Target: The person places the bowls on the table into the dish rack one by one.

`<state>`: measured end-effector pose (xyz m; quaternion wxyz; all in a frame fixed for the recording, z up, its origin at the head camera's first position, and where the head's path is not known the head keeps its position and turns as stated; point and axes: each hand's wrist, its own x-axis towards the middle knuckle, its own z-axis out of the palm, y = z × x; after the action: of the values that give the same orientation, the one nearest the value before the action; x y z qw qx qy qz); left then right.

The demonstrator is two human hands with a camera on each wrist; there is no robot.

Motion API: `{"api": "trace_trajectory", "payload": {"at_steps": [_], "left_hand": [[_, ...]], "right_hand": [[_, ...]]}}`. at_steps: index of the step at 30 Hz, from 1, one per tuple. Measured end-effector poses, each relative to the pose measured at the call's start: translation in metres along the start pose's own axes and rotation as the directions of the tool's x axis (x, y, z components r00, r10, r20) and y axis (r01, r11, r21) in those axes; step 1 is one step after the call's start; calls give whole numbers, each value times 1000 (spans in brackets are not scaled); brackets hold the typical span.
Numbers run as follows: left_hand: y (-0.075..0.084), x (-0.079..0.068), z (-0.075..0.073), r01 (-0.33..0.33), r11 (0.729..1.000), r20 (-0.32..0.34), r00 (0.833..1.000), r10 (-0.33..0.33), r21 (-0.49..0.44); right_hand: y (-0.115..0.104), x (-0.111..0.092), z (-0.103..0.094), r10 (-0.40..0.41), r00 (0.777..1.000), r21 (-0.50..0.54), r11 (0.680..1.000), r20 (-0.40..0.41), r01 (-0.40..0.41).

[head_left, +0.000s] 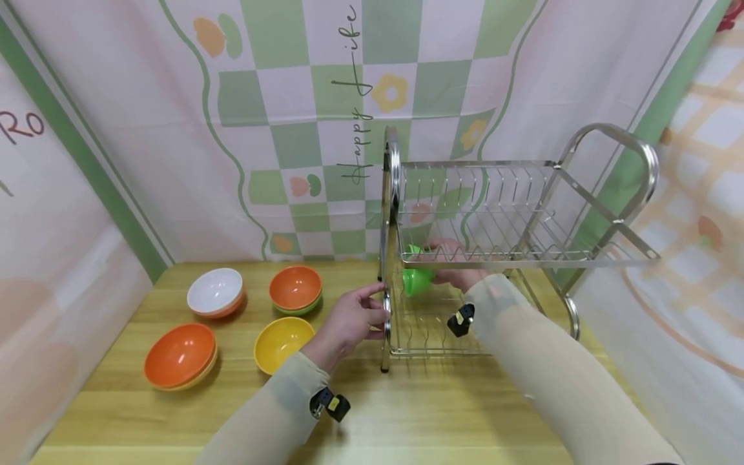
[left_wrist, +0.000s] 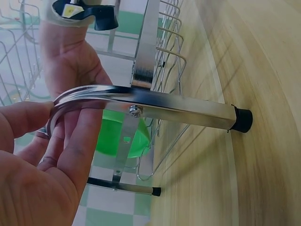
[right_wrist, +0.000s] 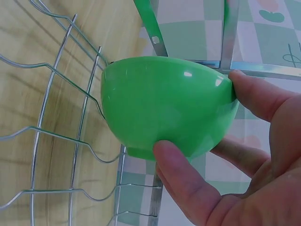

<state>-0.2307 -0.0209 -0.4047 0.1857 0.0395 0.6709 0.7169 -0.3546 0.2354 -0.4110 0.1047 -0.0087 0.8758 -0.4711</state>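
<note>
A two-tier metal dish rack stands on the wooden table. My left hand grips the left end of its frame; in the left wrist view, thumb and fingers lie on both sides of the curved metal bar. Reaching in under the upper tier, my right hand holds a green bowl, turned on its side, at the left part of the lower tier. The bowl's base and rim are between my fingers and thumb, its side close against the lower wires. Upper wires partly cover that hand in the head view.
Left of the rack are a white bowl stacked on an orange one, an orange bowl on a green one, an orange bowl on a yellowish one, and a yellow bowl. A patterned curtain hangs behind the table.
</note>
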Motion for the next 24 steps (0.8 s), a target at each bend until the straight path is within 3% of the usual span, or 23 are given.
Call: {"api": "trace_trajectory", "payload": {"at_steps": [4,9,18,24], "left_hand": [[-1,0,0,-2,1000,4,1000,2,5],[0,1,-1,-8,1000,6,1000,8,0],[1,0,0,-5,1000,12,1000,5,0],[1,0,0,-7,1000,7,1000,7,6]], "right_hand": [[11,10,4,24,1000,53,998,-1,-24],[14,10,7,-8,999,116,993,36,4],[5,4,11,29,999,88,996,31,-32],[-13,-23,9,-78,996,77,994,38,75]]}}
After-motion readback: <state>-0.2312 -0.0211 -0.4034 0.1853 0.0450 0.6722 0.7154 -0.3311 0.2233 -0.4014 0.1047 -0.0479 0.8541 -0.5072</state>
